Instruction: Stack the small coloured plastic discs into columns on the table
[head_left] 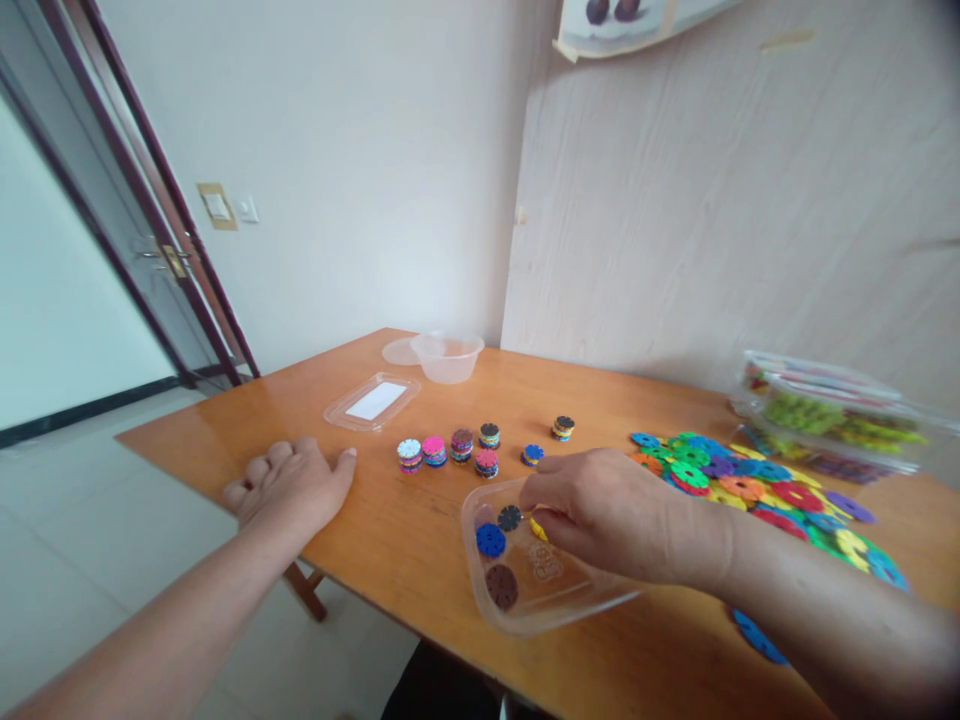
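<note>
My right hand (pixel 600 510) reaches into a clear plastic tray (pixel 480 590) at the table's near edge, its fingers pinched on a yellow disc (pixel 538 528). In the tray lie a blue disc (pixel 490 540), a black disc (pixel 509 517) and a brown disc (pixel 501 586). My left hand (pixel 289 485) rests on the wooden table (pixel 390 540) to the left, fingers curled under and thumb out, holding nothing. Several short stacks of coloured discs (pixel 461 447) stand in a row beyond the tray.
A loose heap of coloured discs (pixel 750 485) spreads at the right, with a clear bag of more discs (pixel 825 415) behind it. A clear lid (pixel 373 402) and a clear bowl (pixel 447 357) sit at the far side. A door (pixel 112 230) stands at the left.
</note>
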